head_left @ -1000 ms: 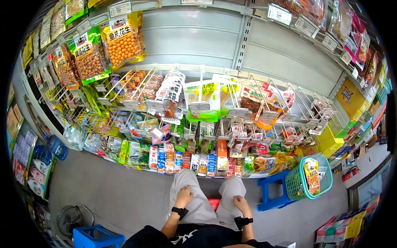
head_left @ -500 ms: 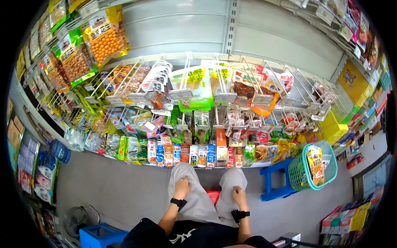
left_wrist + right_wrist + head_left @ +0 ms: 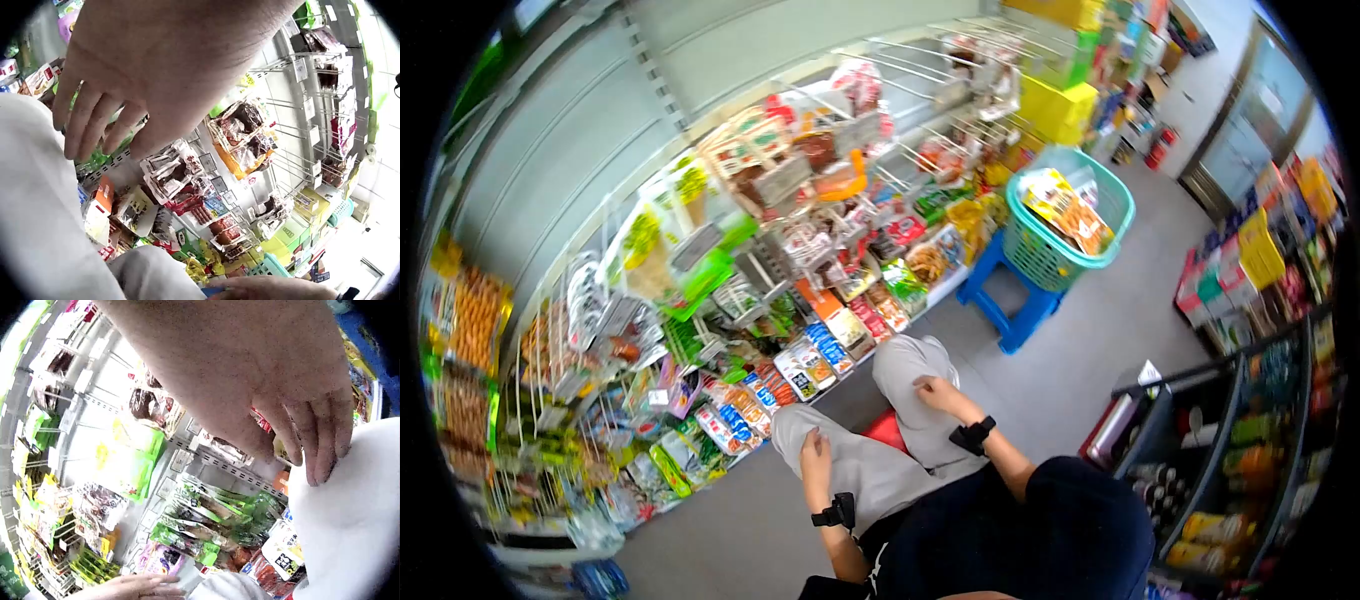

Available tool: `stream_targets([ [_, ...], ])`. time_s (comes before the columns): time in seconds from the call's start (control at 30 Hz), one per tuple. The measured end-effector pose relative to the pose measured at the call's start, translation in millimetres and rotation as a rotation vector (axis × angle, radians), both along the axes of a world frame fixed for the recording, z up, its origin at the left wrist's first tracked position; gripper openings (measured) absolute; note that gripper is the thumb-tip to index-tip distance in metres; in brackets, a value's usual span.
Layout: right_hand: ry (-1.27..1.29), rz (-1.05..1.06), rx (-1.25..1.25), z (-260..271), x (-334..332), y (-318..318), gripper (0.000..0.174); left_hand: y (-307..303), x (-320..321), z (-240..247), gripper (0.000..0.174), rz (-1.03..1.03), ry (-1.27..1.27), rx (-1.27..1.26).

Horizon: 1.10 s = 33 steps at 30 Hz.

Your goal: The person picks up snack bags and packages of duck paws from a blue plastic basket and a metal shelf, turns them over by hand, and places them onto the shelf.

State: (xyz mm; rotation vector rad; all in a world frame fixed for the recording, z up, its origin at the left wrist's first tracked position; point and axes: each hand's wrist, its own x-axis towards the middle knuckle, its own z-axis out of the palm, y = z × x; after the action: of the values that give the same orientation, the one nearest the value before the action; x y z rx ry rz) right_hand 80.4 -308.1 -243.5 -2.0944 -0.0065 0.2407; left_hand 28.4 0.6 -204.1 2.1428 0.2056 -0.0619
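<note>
My left hand (image 3: 815, 458) rests on the left leg of grey trousers (image 3: 855, 465), fingers loose and holding nothing. On the other knee lies my right hand (image 3: 940, 396), also without anything in it. The left wrist view shows the left hand (image 3: 131, 75) with fingers nearly straight beside the trouser leg. In the right wrist view, the right hand's fingertips (image 3: 322, 469) touch the pale cloth of the knee. Nearest in front of the knees are small snack packets (image 3: 805, 367) on the low shelf.
A teal basket (image 3: 1040, 255) with yellow snack bags (image 3: 1065, 210) stands on a blue stool (image 3: 1000, 310) at right. Hanging packets on wire hooks (image 3: 900, 80) fill the shelf ahead. A dark rack (image 3: 1230, 430) of goods stands at lower right, boxes (image 3: 1215, 290) beyond it.
The head view has swung to the right, so shelf and basket sit further left and tilted. A dark rack and a door have come into view. Both hands remain on the legs.
</note>
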Motion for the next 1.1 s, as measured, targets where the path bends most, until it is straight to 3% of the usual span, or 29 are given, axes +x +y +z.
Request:
stream_targets([
  [0.13,0.028,-0.029,-0.005,14.5,3.6,-23.9,0.031,-7.3,-4.6,-11.3,0.034,-0.053,0.066,-0.048],
  [0.23,0.023,-0.073,-0.028,39.3,9.5,-58.2,0.030,-9.1,-5.0,-20.7,0.035,-0.120,0.129,0.074],
  [0.3,-0.110,-0.105,0.003,50.4,14.4,-90.0,0.028,-11.5,-2.0,-24.4,0.037,-0.092,0.093,0.051],
  [0.5,-0.338,-0.468,0.043,116.9,24.9,-191.3,0.024,-24.6,22.9,-6.9,0.038,-0.159,0.193,0.087],
  [0.73,-0.647,-0.738,-0.356,160.8,77.6,-298.7,0.024,-53.8,36.2,19.5,0.039,-0.237,0.138,0.066],
  [0.83,-0.636,-0.716,-0.512,133.1,117.2,-354.3,0.034,-64.0,33.3,35.3,0.037,-0.222,0.056,0.005],
  [0.9,-0.386,-0.646,-0.741,111.8,142.9,-382.3,0.053,-67.0,32.0,35.2,0.035,-0.213,0.010,-0.018],
  [0.93,-0.430,-0.667,-0.725,109.7,149.8,-382.0,0.071,-65.3,28.4,30.6,0.034,-0.200,0.016,-0.064],
  [0.97,-0.233,-0.628,-0.736,111.3,157.3,-385.5,0.083,-64.2,25.8,27.0,0.033,-0.187,0.023,-0.109],
  [1.03,-0.036,-0.627,-0.901,113.0,166.6,-378.7,0.091,-62.5,21.2,33.8,0.032,-0.180,0.055,-0.079],
  [1.1,0.043,-0.692,-0.885,112.5,176.2,-376.1,0.094,-58.8,15.2,37.9,0.030,-0.184,0.100,-0.037],
])
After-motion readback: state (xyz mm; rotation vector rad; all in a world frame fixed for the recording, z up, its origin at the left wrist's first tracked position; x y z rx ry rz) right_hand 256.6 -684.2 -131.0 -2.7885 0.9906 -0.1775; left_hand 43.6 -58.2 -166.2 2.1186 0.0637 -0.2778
